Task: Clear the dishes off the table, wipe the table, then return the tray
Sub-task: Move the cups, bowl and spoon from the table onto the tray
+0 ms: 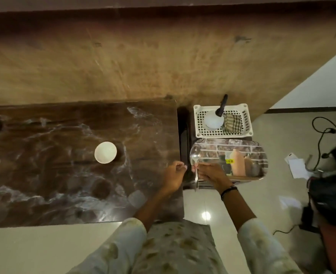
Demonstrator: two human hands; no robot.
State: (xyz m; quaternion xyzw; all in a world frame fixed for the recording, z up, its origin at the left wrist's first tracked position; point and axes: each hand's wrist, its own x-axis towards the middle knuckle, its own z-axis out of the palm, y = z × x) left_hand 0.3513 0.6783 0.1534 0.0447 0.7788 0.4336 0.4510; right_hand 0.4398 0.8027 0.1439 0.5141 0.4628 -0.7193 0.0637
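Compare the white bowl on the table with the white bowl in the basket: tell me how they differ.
The table bowl stands upright with its opening up and nothing in it; the basket bowl looks turned dome-up. The table bowl sits alone on the dark marbled table; the basket bowl lies in the white basket beside a checked cloth, with a black-handled tool across it. Both are round and white.

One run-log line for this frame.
right hand: holds spoon over tray | left hand: curled, nothing held | bowl: on table
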